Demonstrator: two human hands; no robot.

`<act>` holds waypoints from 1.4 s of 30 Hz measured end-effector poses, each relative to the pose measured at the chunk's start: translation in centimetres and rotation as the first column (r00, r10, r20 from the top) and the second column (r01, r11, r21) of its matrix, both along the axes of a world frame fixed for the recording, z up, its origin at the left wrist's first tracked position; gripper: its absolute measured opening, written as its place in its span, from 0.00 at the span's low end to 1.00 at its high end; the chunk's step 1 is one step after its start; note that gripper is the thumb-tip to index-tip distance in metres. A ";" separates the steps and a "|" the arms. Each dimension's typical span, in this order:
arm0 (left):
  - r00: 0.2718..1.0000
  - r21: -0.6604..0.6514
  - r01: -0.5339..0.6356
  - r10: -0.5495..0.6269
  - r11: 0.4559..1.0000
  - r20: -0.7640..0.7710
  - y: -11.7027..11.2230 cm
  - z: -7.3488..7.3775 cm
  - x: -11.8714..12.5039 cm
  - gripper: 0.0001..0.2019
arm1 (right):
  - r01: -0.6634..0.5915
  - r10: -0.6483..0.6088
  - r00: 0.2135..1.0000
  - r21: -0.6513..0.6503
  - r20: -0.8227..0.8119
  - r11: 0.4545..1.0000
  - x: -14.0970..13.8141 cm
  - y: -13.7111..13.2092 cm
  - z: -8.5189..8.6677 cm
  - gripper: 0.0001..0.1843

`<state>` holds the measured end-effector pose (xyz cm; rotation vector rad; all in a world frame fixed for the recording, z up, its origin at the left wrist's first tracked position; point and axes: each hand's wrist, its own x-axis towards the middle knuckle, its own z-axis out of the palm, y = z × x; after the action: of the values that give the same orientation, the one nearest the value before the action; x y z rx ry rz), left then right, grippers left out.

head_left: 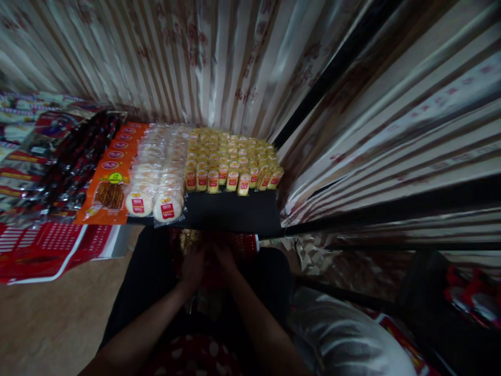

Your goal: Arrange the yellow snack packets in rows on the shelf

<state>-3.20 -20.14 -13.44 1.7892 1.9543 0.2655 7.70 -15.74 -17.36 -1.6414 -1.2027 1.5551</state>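
Between my knees and just under the shelf's front edge, my left hand (193,267) and my right hand (225,258) reach down into a red container (246,243) in deep shadow. Shiny yellowish packets (190,237) lie close to the left hand's fingertips. Darkness hides the fingers of both hands, so whether they grip anything is unclear. Above them, on the black shelf (235,211), stand rows of small yellow wrapped snack packs (233,180). Left of those are two rows of round white packaged pieces (168,206) with red labels.
An orange snack packet strip (105,190) and dark wrapped sticks (74,162) lie farther left. A red basket (43,250) stands below them on the floor. Striped plastic sheeting (219,68) hangs behind the shelf. To my right are a white sack (348,334) and red packages (475,297).
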 end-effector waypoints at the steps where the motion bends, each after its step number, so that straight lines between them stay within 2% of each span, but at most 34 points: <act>1: 1.000 0.049 0.006 -0.006 0.999 -0.001 -0.1 0.6 0.0 0.22 | 0.011 -0.011 1.000 -0.013 -0.024 1.000 0.3 0.0 0.7 0.17; 6: 0.996 0.306 0.054 -0.072 0.950 0.049 -1.3 2.7 -0.4 0.20 | 0.002 -0.007 0.992 -0.036 -0.125 0.999 1.9 -0.1 4.2 0.16; 11: 0.994 0.558 0.023 -0.081 0.830 0.080 -2.5 4.2 -1.3 0.18 | -0.063 0.022 0.951 -0.123 -0.310 0.990 2.9 0.1 7.3 0.14; 13: 0.993 0.611 0.005 -0.079 0.791 0.093 -2.6 5.0 -1.7 0.18 | -0.074 0.017 0.928 -0.139 -0.371 0.988 3.0 0.2 8.6 0.15; 16: 0.988 0.653 -0.089 -0.018 0.752 0.156 -2.2 6.4 -2.3 0.21 | -0.041 -0.018 0.918 -0.139 -0.396 0.989 2.4 0.4 10.4 0.16; 19: 0.979 0.669 -0.141 0.004 0.730 0.202 -1.3 7.5 -2.9 0.21 | -0.004 -0.042 0.917 -0.114 -0.397 0.994 1.5 0.6 11.9 0.17; 26: 0.975 0.622 -0.075 -0.074 0.779 0.210 0.1 8.7 -4.4 0.17 | -0.039 0.029 0.903 -0.016 -0.428 0.999 0.7 0.9 13.9 0.21; 29: 0.963 0.605 -0.045 -0.126 0.795 0.238 0.3 8.7 -4.9 0.15 | -0.065 0.060 0.925 -0.001 -0.376 0.998 0.8 1.3 14.3 0.20; 31: 0.947 0.561 -0.069 -0.123 0.825 0.298 0.5 8.7 -5.1 0.14 | -0.074 0.072 0.939 0.006 -0.335 0.997 0.9 1.7 14.4 0.19; 35: 0.901 0.413 -0.152 -0.046 0.898 0.431 1.3 9.0 -4.7 0.12 | -0.028 0.008 0.944 -0.057 -0.329 0.998 1.3 2.8 14.4 0.24; 38: 0.851 0.298 -0.246 0.058 0.922 0.523 2.1 9.6 -3.9 0.13 | 0.023 -0.067 0.930 -0.127 -0.360 0.992 1.7 3.6 14.2 0.28; 42: 0.734 0.119 -0.329 0.174 0.937 0.657 3.5 10.3 -2.6 0.15 | 0.039 -0.054 0.924 -0.047 -0.379 0.998 2.5 4.4 13.8 0.25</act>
<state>-5.76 -16.62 -3.19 1.2828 1.6814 1.0872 10.23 -11.36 -3.55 -1.2975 -0.9244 1.7738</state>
